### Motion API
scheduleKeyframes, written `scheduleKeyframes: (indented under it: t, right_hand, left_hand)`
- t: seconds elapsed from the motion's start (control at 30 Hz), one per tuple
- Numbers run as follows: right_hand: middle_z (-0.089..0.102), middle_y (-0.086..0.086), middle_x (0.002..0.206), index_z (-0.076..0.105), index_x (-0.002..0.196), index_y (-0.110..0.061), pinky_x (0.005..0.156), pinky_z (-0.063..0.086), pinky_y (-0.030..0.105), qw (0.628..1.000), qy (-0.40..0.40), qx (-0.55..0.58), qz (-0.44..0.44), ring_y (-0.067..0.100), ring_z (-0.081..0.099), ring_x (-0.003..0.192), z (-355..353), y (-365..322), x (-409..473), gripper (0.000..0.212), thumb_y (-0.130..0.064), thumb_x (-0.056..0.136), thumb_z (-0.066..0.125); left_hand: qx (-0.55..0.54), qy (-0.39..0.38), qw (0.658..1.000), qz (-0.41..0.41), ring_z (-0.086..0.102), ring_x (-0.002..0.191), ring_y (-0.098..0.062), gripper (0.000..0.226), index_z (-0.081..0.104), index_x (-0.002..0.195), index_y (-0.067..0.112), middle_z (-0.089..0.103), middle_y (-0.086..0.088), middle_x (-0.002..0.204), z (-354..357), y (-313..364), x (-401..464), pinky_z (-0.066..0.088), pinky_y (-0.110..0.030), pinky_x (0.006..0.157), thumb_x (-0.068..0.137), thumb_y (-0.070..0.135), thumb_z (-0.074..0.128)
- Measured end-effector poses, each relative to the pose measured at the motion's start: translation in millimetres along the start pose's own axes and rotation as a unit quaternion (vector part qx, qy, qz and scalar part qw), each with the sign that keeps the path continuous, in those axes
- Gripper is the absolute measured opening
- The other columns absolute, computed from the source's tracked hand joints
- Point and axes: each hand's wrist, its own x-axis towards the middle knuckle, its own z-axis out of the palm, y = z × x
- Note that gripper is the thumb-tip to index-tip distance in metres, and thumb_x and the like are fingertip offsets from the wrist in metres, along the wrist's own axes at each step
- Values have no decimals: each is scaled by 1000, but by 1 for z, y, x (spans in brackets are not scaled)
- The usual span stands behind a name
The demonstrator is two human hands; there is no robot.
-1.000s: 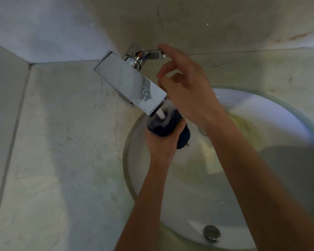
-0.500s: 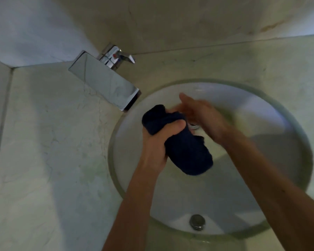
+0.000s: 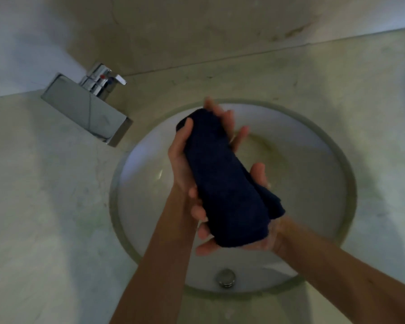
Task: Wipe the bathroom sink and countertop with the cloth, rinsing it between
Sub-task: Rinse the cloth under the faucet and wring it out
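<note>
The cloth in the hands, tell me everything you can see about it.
The cloth is dark navy and looks like soft terry fabric, bunched into a long roll. It is held above the sink bowl, slanting from upper left to lower right. The left hand grips its upper end and the right hand cups and grips its lower end, where a loose fold sticks out. Whether it is wet cannot be told.

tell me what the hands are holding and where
Both hold the rolled dark blue cloth over the sink: left hand grips its far end, right hand its near end.

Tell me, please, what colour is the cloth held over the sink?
Dark navy blue, plain with no pattern; the cloth shows clearly in the head view.
</note>
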Motion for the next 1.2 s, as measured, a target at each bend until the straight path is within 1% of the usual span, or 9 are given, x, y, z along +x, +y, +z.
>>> scheduleKeyframes:
  t: [0.07, 0.17, 0.3, 0.4, 0.5, 0.7, 0.87, 1.03, 1.2]
  right_hand:
    - [60, 10, 94, 58, 101, -1, 76, 54, 33, 941, -332, -28, 52, 24, 59, 73, -2, -2, -16, 33, -34, 97, 61]
    - [60, 4, 91, 55, 119, -6, 53, 53, 21, 843, -501, -197, 5, 13, 60, 66, -37, -9, -17, 56, -31, 78, 83]
    - [65, 4, 71, 64, 98, -7, 43, 45, 22, 902, -276, -301, -138, 13, 57, 51, -30, -22, -20, 45, -31, 68, 87]
    - [67, 21, 73, 70, 95, 1, 50, 48, 28, 872, -119, -391, -271, 25, 61, 60, -25, -20, -6, 33, -22, 76, 85]
    - [70, 13, 73, 71, 92, 2, 52, 52, 30, 852, -81, -427, -293, 26, 64, 60, -27, -15, 1, 31, -23, 79, 84]
    - [78, 7, 104, 70, 113, -11, 91, 59, 43, 800, -230, -501, -237, 25, 75, 94, -41, -26, -5, 53, -40, 71, 86]
    - [71, 19, 107, 65, 112, 1, 96, 54, 52, 847, -426, -317, -26, 35, 71, 96, -44, -20, -3, 57, -26, 64, 83]
    - [63, 10, 94, 40, 119, -9, 84, 57, 41, 770, -599, -193, 108, 22, 65, 76, -42, -11, -8, 55, -31, 78, 71]
    - [60, 2, 85, 38, 118, -13, 64, 52, 24, 726, -662, -135, 128, 11, 55, 61, -33, 13, -8, 69, -49, 77, 79]
  left_hand:
    - [-83, -79, 993, -23, 67, 91, -16, 47, 46, 135, 18, 61, -4, 106, -6, 3, 5, 55, -32, 92, 93, 20, 66]
    - [-74, -89, 992, -59, 62, 74, -13, 31, 58, 120, 18, 55, -3, 97, -8, 11, 11, 58, -27, 74, 90, 13, 66]
    - [142, 61, 987, -47, 62, 62, -16, 17, 66, 98, 13, 61, -6, 81, -11, 6, 18, 55, -29, 58, 94, 1, 55]
    - [302, 170, 938, 0, 69, 68, -18, 15, 72, 96, 7, 70, -7, 78, -11, -13, 20, 57, -29, 61, 87, -3, 65]
    - [335, 213, 918, 2, 71, 82, -24, 13, 75, 91, 9, 72, -9, 85, -19, -19, 15, 60, -35, 72, 84, 0, 70]
    - [267, 108, 946, -148, 69, 85, -20, 28, 70, 96, 9, 71, -9, 91, -23, 14, -8, 59, -37, 85, 86, 35, 73]
    - [81, -75, 980, -166, 64, 116, -31, 65, 59, 131, 4, 67, -16, 124, -35, 34, -23, 47, -47, 107, 77, 34, 80]
    - [74, -155, 974, -149, 67, 109, -20, 77, 45, 143, 6, 68, -7, 120, -40, 30, -29, 54, -33, 92, 83, 42, 77]
    - [-60, -197, 972, -110, 57, 118, -24, 35, 64, 106, 9, 59, -8, 124, -18, 8, -31, 47, -47, 98, 80, 30, 77]
